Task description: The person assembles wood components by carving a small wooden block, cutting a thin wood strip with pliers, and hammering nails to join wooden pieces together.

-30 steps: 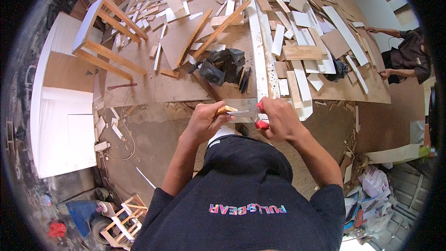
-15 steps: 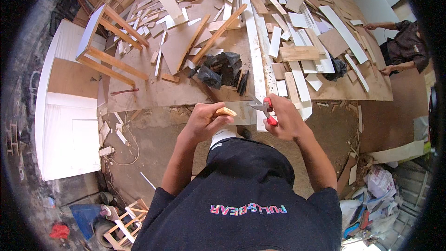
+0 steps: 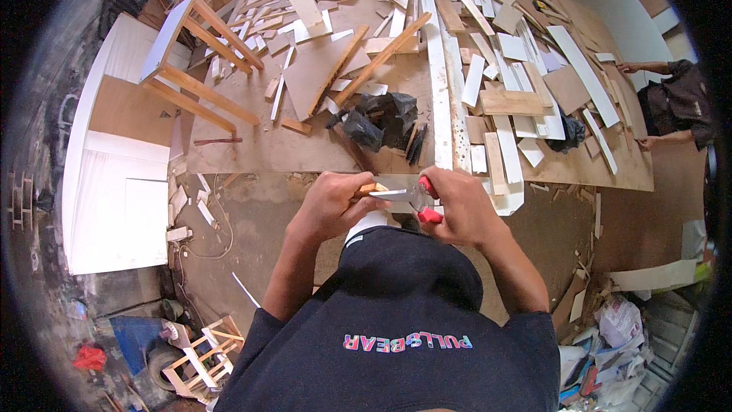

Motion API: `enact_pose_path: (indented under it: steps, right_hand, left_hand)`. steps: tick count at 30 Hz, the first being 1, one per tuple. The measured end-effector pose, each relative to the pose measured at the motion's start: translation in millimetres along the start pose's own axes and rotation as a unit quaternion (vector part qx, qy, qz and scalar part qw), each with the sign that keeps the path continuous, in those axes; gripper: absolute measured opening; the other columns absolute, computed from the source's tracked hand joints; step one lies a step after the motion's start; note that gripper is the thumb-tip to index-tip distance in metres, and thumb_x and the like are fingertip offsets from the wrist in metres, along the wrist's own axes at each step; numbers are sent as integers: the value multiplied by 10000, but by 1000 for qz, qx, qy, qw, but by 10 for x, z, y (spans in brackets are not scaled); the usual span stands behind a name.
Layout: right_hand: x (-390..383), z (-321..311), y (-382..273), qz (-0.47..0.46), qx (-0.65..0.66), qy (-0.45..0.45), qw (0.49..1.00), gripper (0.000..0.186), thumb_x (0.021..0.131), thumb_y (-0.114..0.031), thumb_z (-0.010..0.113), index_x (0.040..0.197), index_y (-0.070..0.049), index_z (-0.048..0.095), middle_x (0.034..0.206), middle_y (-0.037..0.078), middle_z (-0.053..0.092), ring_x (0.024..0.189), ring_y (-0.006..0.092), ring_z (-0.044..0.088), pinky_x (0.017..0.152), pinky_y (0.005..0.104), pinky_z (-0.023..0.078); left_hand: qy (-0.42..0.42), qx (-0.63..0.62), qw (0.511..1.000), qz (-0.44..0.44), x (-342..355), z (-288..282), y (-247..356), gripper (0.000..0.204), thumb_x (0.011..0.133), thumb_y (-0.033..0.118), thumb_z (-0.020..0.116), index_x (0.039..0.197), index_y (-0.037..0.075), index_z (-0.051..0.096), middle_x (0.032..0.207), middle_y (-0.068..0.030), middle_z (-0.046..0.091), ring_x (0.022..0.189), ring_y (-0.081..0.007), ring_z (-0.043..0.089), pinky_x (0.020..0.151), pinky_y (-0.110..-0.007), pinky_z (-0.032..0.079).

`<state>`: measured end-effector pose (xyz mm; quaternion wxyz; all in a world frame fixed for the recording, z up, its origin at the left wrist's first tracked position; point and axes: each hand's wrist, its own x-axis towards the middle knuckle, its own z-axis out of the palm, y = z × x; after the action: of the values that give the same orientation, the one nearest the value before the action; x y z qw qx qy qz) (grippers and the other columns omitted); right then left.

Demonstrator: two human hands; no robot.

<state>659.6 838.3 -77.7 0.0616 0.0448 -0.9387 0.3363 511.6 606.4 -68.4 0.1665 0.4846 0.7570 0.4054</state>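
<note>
My left hand (image 3: 329, 207) is closed around a small light wooden piece (image 3: 371, 188), held out in front of my body. My right hand (image 3: 457, 206) grips a red-handled metal tool (image 3: 429, 214), like pliers or snips, whose pale metal end reaches to the wooden piece; whether it touches is hard to tell. Just beyond my hands is the edge of a large work table (image 3: 286, 166), with a crumpled black plastic bag (image 3: 366, 126) and a long white board (image 3: 442, 107) on it.
Offcuts cover the table. An upturned wooden frame (image 3: 213, 107) stands at its left, beside a white panel (image 3: 114, 221). A co-worker (image 3: 675, 103) works at the right. Scraps and a cord (image 3: 225, 252) lie on the floor; bags (image 3: 618, 317) sit at lower right.
The tool has moved back leftward to the wooden piece, after being farther right and apart from it half a second ago. The surroundings have shifted slightly in view.
</note>
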Motion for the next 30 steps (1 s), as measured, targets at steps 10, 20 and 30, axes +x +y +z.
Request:
enact_pose_path:
  steps: [10,20,30]
  right_hand:
    - [506,436,63,63,95,-13,993,471,860,-210,765,1242,-28,557,1024,209,649,981,406,667,859,436,530]
    - [1180,883,-444,188,175,153,954,476,878,-48,766,1317,-48,583,1192,185,659,1074,389,674,917,449,556]
    - [1977,1280,-991,160,86,177,967,505,854,-112,775,1316,-102,572,1187,163,600,1082,368,604,955,463,477]
  left_hand:
    - [-3,-56,996,-65,62,-364,-328,234,967,291,725,1003,59,732,761,-161,679,686,-347,685,628,-398,511]
    - [86,-73,994,5,153,-1210,-931,308,982,285,680,1094,-2,675,916,-181,683,818,-369,685,734,-428,528]
    - [62,-32,995,67,189,-1759,-1465,349,966,327,720,1103,13,658,917,-148,654,836,-354,652,749,-427,509]
